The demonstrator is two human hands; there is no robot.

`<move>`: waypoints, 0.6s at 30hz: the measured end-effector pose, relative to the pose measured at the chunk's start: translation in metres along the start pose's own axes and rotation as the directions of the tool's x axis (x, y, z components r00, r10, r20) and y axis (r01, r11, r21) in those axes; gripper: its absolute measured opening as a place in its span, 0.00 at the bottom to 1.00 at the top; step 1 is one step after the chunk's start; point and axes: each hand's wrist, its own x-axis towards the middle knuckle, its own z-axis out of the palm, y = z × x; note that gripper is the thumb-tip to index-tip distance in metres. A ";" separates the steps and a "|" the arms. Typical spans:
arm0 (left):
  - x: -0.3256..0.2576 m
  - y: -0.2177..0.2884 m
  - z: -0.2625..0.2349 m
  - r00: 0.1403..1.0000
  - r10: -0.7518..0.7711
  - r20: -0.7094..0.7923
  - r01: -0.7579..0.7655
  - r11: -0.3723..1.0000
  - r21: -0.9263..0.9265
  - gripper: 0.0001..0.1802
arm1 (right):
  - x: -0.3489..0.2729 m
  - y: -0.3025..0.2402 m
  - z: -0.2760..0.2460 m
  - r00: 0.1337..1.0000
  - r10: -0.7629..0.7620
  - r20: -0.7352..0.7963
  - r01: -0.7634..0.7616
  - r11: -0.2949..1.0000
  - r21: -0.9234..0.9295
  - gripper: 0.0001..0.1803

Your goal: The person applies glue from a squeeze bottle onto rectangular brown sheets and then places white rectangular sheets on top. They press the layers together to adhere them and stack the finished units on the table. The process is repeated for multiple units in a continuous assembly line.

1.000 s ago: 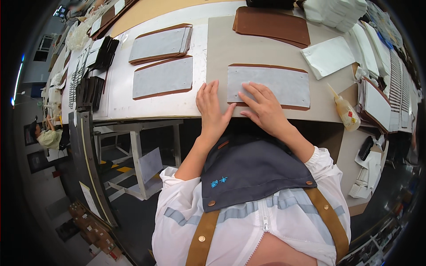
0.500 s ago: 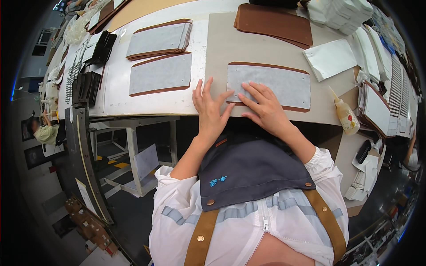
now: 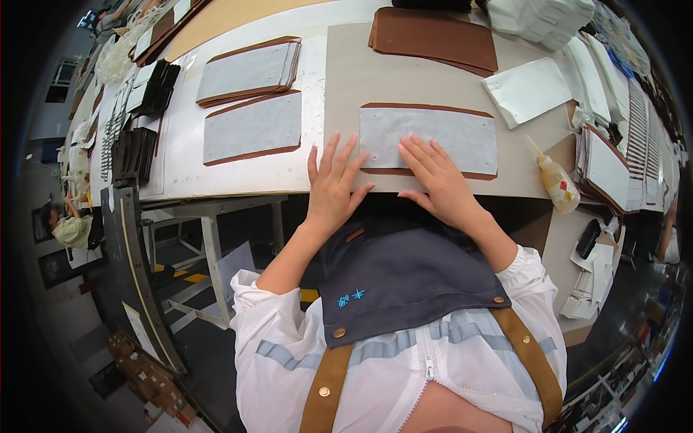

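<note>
In front of me lies a brown panel with a pale grey sheet (image 3: pixel 462 137) on top, brown showing along its far and near edges. My right hand (image 3: pixel 438 173) rests flat on the sheet's near middle, fingers stretched out and thumb apart. At its left edge is my left hand (image 3: pixel 336 180), fingers spread, the index fingertip by the sheet's corner; nothing is held. Another grey-faced panel (image 3: pixel 253 130) lies to the left. Behind that one sits a small stack of similar panels (image 3: pixel 249 71).
A stack of brown panels (image 3: pixel 433 40) stands at the back. White sheets (image 3: pixel 527 94) lie right of it. A squeeze bottle with a thin nozzle (image 3: pixel 559 187) is at the right front edge. Black folded pieces (image 3: pixel 133 155) are piled at the left.
My left hand has drawn back left, away from my right hand. My right hand has flattened, its fingers closer together on the sheet. The whole view has shifted slightly.
</note>
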 end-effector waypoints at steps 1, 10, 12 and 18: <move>0.000 0.000 0.000 0.999 0.016 0.028 -0.015 0.999 -0.030 0.30 | -0.001 -0.001 0.000 1.000 -0.011 0.022 0.011 1.000 -0.006 0.43; -0.002 -0.011 -0.011 0.974 0.146 0.174 -0.165 0.981 0.098 0.39 | -0.007 0.005 -0.004 0.987 -0.070 0.142 0.088 0.989 -0.122 0.43; -0.002 -0.012 -0.013 0.971 0.168 0.172 -0.185 0.979 0.087 0.39 | -0.009 0.005 -0.005 0.984 -0.074 0.164 0.092 0.991 -0.102 0.43; 0.015 -0.016 -0.010 0.999 0.028 -0.045 -0.037 0.974 -0.225 0.40 | -0.011 0.016 -0.021 0.999 -0.006 -0.045 0.011 0.993 0.121 0.32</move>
